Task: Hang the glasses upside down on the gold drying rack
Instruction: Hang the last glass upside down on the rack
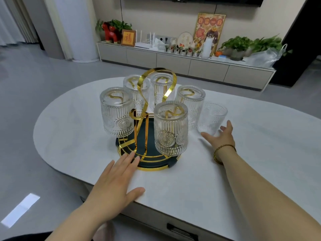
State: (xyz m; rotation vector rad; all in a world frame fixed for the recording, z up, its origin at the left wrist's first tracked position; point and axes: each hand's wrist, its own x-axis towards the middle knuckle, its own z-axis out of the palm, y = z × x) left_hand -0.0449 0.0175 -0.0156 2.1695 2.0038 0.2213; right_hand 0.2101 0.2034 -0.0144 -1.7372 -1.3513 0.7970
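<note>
The gold drying rack [157, 80] stands on a dark round base with a gold rim [152, 168] in the middle of the white table [260, 136]. Several ribbed clear glasses hang upside down on its arms, among them a front glass [171, 129] and a left glass [117, 113]. One more glass [212, 118] stands on the table just right of the rack. My right hand [221, 134] is spread open right in front of that glass, fingertips close to its base. My left hand [115, 178] lies flat and open on the table, fingertips touching the base's rim.
The table's near edge runs just under my left hand, with a drawer handle [181, 232] below it. Grey floor surrounds the table. A long low cabinet [173, 60] with plants, frames and ornaments stands against the far wall.
</note>
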